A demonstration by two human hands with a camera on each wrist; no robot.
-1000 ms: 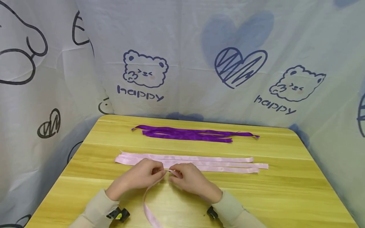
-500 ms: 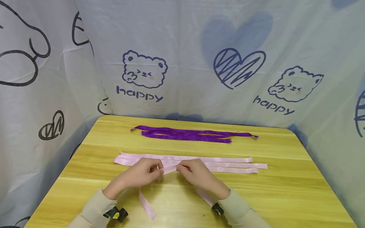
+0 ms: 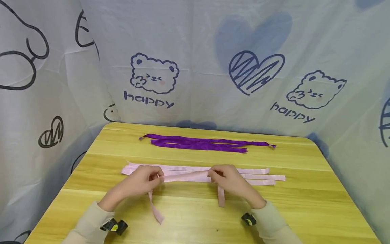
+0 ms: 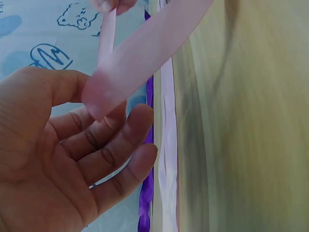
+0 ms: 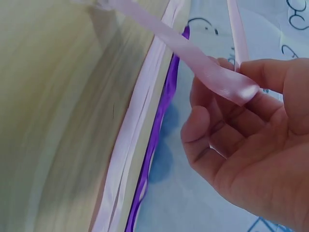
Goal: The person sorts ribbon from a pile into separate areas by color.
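Observation:
A pink satin ribbon [image 3: 186, 176] is stretched between the two hands, a little above the table. My left hand [image 3: 142, 180] pinches it between thumb and forefinger; a loose tail hangs below that hand. My right hand [image 3: 228, 179] pinches it farther along, and a shorter tail dangles beneath. In the left wrist view the ribbon [image 4: 149, 53] passes over the thumb tip, while the other fingers are loosely bent. The right wrist view has the ribbon [image 5: 183, 48] running from the thumb and forefinger. Behind the hands lie several pink ribbons [image 3: 256, 170], side by side and partly covered by the hands.
Several purple ribbons [image 3: 198, 143] lie in a loose bundle toward the table's back edge. The wooden table [image 3: 304, 203] meets a printed cloth backdrop [image 3: 201, 95] behind it. Each wrist carries a small black camera, such as the left wrist camera [image 3: 114, 226].
Both hands have moved apart, left hand leftward and right hand rightward, with the ribbon lengthening between them. A tail now hangs from the right hand. The ribbons on the table have not moved.

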